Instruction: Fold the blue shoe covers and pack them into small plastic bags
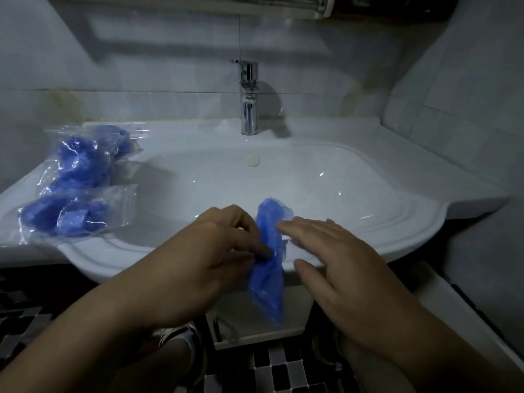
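Observation:
A blue shoe cover point(268, 268) hangs over the front rim of the white sink point(368, 231), its lower end dangling below the edge. My left hand point(218, 251) pinches it at its middle. My right hand point(329, 259) hovers just right of it with straight fingers, its fingertips near the cover's upper part. Several clear plastic bags point(82, 177) holding folded blue shoe covers lie on the sink's left ledge.
A chrome faucet point(249, 100) stands at the back of the basin, with tiled wall behind. Below the sink are a white cabinet front point(255, 316) and a black-and-white mosaic floor point(283, 370). A shoe point(181, 336) shows by the floor.

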`<state>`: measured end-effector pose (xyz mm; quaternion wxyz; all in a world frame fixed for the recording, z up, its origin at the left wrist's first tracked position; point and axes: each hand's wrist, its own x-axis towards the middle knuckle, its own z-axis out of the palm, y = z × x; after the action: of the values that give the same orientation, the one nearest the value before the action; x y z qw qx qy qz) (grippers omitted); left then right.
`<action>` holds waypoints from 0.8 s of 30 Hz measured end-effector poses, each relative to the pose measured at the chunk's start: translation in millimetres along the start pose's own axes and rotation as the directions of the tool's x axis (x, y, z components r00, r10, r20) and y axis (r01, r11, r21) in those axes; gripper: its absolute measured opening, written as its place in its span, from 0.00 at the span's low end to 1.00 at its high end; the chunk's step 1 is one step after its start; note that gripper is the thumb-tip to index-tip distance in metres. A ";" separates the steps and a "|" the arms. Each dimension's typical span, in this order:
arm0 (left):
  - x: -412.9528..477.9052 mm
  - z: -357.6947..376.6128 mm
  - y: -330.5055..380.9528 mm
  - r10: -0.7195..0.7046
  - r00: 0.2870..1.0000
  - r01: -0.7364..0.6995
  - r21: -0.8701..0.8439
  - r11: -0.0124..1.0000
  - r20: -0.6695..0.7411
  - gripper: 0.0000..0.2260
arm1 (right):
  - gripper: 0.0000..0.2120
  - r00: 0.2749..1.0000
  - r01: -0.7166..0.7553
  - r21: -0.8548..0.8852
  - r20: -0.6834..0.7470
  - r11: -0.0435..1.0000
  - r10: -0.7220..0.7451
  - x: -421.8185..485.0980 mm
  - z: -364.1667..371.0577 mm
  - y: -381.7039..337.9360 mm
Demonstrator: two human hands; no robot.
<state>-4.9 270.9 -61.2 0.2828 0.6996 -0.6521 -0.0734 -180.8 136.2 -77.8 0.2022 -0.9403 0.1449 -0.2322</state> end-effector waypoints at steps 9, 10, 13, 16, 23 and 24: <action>4.2 12.8 3.4 0.047 0.995 -0.043 0.054 0.998 -0.087 0.10 | 0.05 0.976 0.218 0.153 -0.053 0.964 -0.212 -7.2 -8.0 -0.6; 3.6 12.0 4.6 0.049 0.995 -0.045 0.060 0.997 -0.081 0.10 | 0.03 0.976 0.215 0.147 -0.052 0.966 -0.209 -6.3 -6.9 -0.8; 0.3 9.2 8.1 0.082 0.995 -0.080 0.038 0.996 -0.052 0.12 | 0.07 0.985 0.161 0.170 -0.083 0.972 -0.148 -4.5 -3.0 -1.4; -3.2 3.8 10.5 0.040 0.999 -0.041 -0.141 0.989 -0.013 0.19 | 0.08 0.989 0.086 0.191 -0.137 0.978 -0.060 -3.1 0.2 -2.9; 0.0 12.0 9.6 -0.060 0.994 0.058 -0.031 0.998 -0.089 0.13 | 0.09 0.980 0.052 0.160 -0.197 0.986 -0.020 -2.6 6.4 -5.7; 0.9 13.5 9.6 -0.067 0.993 0.067 -0.004 0.998 -0.102 0.11 | 0.09 0.979 0.068 0.160 -0.200 0.985 -0.035 -3.1 4.9 -6.0</action>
<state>-19.5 266.1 -67.4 0.3134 0.7238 -0.6130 -0.0472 -180.0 144.2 -80.2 0.2586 -0.8960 0.1197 -0.3405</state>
